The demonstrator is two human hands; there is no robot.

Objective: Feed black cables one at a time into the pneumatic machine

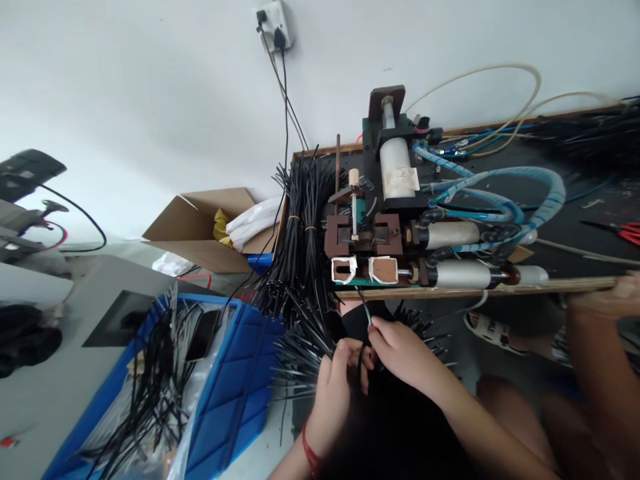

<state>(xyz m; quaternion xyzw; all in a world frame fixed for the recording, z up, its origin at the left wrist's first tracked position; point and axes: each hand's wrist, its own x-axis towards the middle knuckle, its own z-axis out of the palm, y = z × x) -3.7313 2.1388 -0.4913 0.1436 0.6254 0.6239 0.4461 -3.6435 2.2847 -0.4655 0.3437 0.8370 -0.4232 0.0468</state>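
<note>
My right hand (403, 347) pinches a thin cable (364, 305) between thumb and fingers, and the cable's greyish end points up toward the front of a bench machine (367, 243). Close beside it, my left hand (336, 381), with a red cord at the wrist, has its fingers curled round a black cable (361, 360). Whether both hands hold the same cable I cannot tell. A thick bunch of loose black cables (305, 350) fans out behind my left hand, over my lap. Two white-edged blocks on the machine stand apart just above my hands.
Tied black cable bundles (300, 227) hang over the bench's left end. A blue crate (240, 380) of cables stands at left, with a cardboard box (195, 227) behind. Blue hoses (540, 180) loop over the bench; red-handled pliers (631, 232) and another person's hand (607, 297) are at right.
</note>
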